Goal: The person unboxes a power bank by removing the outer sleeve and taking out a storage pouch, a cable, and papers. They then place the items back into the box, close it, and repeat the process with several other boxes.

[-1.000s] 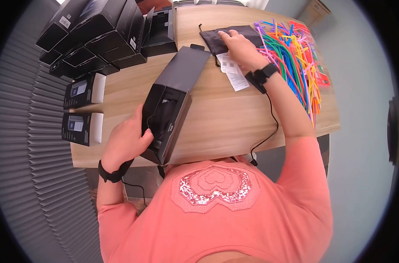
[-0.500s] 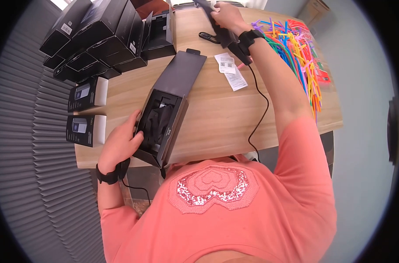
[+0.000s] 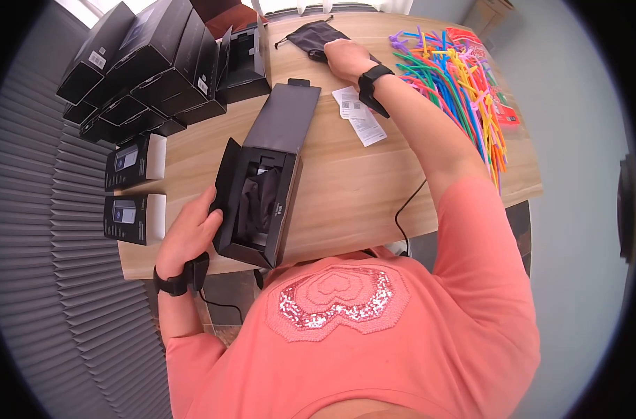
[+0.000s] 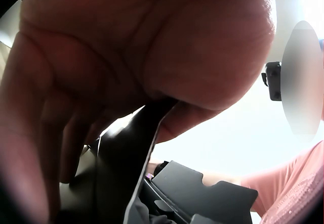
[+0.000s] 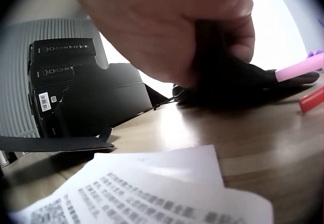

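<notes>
A long black box lies with its lid folded back and its side flap raised. Inside it sits a bunched dark cloth. My left hand pinches the raised flap, fingers outside and thumb inside, as the left wrist view shows. At the table's far side my right hand grips a dark drawstring pouch, which spreads out behind and to both sides of it. A small black item peeks out beside its fingers. In the right wrist view, dark fabric runs under the curled fingers.
Printed paper slips lie just in front of the right hand. Colourful balloon-like strips heap up at the right. Stacked black boxes and an open box stand at the back left, with two small boxes at the left edge.
My right hand lifted the pouch, uncovering a black coiled item, then lowered it leftward over that spot. The left side flap of the box has swung outward with my left hand. Dark cloth now shows inside.
</notes>
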A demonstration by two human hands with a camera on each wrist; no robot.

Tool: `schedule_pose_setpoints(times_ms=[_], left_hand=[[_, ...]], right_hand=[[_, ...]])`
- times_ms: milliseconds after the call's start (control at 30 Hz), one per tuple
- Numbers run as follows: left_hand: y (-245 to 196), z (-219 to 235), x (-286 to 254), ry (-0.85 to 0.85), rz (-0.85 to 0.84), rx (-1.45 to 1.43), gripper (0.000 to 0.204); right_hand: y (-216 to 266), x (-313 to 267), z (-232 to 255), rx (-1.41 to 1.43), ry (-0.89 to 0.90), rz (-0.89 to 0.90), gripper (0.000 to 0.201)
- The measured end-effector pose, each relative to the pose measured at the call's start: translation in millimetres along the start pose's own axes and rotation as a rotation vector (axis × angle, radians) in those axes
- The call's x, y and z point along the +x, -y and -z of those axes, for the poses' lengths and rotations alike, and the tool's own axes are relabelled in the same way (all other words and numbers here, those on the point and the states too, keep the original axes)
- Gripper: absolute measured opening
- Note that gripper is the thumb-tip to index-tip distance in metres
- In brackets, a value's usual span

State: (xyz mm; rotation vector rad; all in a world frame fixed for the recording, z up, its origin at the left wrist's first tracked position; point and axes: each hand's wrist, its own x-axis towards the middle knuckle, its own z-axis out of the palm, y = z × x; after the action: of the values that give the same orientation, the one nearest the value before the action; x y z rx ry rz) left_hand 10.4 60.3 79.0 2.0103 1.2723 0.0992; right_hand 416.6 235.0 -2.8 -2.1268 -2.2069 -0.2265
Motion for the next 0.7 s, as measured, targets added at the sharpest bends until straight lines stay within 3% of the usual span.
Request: schedule_pose_setpoints(times_ms=[67,133,267,300,333,433,500,533,600,700], left_hand=[[0,-4,1,-0.021,-0.018,-0.017,0.038],[-4,-7,3,-0.043,-0.032,-0.037,0.037],[-6,-10,10,-0.052,-0.015,-0.073,0.035],[-4,-12,12,-0.061,-0.053,-0.073,0.036],[-5,-13,14,-0.059,-0.056,-0.077,0.036],[-6,-17,17,-0.061,-0.041,-0.110,0.035],[-1,-23,21,-0.147,-0.166,-0.088,0.034],[-2,-23,22,-0.144,-0.168,-0.087,0.034],[-7,-26,22,-0.149,-0.132,-0.131,0.033],[-20,-26,24,-0.089,0.006,-0.150,0.038]], right_hand=[[2,-7,16,0.018,-0.001,-0.075,0.022],[-1,-12,21,0.086,-0.171,-0.166,0.022],[-13,-17,24,0.090,-0.127,-0.061,0.022],[-16,-24,24,0.136,-0.240,-0.023,0.019],[-17,-30,28,0.131,-0.238,-0.024,0.019],[-14,-55,43,0.244,0.061,-0.037,0.033],[-9,-86,44,0.243,0.116,0.048,0.037],[-4,-99,44,0.241,0.164,0.136,0.042],[8,-122,43,0.142,0.174,0.101,0.052],[14,-129,23,0.137,0.075,0.099,0.026]])
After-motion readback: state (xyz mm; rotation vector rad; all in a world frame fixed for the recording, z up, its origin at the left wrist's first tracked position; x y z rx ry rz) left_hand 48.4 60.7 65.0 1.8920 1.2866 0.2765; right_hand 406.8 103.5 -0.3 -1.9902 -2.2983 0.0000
